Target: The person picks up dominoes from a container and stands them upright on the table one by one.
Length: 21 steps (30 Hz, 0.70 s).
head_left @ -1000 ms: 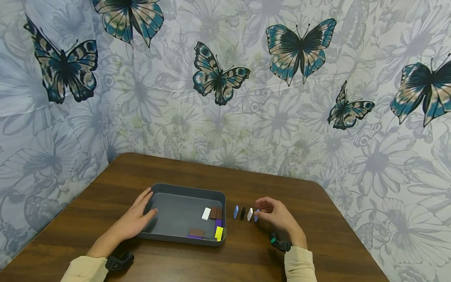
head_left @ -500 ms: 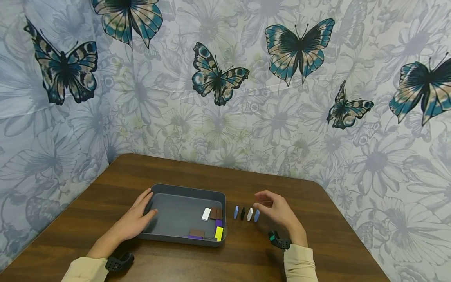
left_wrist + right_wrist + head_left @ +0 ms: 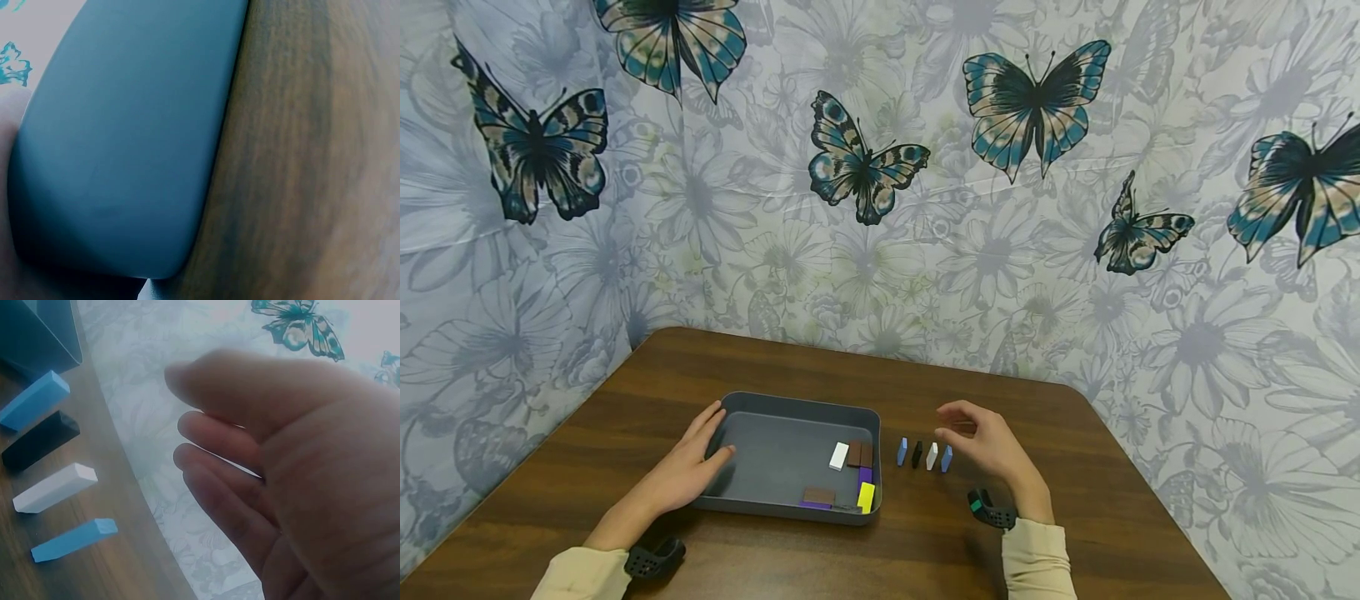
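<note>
My left hand rests on the left end of a grey tray, its fingers spread along the rim. The tray's outer wall fills much of the left wrist view. Right of the tray, a row of small domino-like blocks stands upright: a blue block, a black block, a white block and a second blue block. My right hand hovers beside and above the row's right end, fingers loosely bent, holding nothing. In the right wrist view a gap separates its fingertips from the nearest blue block.
Inside the tray, toward its right side, lie a white block, brown blocks, purple pieces and a yellow block. The wooden table reaches back to a butterfly-patterned cloth.
My right hand has let go of the rightmost blue block, which stays standing, and has risen slightly away from it. The left hand and tray have stayed in place.
</note>
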### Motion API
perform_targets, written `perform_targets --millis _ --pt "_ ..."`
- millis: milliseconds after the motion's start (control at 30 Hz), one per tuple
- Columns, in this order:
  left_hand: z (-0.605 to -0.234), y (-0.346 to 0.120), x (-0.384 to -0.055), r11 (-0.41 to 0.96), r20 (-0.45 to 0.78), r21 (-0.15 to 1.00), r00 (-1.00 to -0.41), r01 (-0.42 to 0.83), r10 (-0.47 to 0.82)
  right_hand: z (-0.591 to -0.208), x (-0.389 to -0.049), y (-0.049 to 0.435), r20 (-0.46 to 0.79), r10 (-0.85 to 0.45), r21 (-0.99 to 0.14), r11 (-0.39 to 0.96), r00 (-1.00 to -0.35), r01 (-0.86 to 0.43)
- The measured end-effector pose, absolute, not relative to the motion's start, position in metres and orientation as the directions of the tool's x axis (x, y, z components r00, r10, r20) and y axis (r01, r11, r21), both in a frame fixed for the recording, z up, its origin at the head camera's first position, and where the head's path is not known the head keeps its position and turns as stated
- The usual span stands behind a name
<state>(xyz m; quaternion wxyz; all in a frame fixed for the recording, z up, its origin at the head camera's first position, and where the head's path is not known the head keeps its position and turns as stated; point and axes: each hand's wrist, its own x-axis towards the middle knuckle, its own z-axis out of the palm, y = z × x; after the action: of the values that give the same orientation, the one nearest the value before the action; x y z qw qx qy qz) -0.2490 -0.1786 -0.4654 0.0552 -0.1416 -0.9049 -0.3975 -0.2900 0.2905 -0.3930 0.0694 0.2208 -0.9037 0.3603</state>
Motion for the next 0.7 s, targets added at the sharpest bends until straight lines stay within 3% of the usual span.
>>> perform_targets --millis 700 --pt "-0.467 -0.179 -0.251 0.647 0.207 0.703 -0.956 0.294 0.21 -0.378 -0.285 0.273 0.312 -0.39 -0.604 0.623 -0.866 -0.498"
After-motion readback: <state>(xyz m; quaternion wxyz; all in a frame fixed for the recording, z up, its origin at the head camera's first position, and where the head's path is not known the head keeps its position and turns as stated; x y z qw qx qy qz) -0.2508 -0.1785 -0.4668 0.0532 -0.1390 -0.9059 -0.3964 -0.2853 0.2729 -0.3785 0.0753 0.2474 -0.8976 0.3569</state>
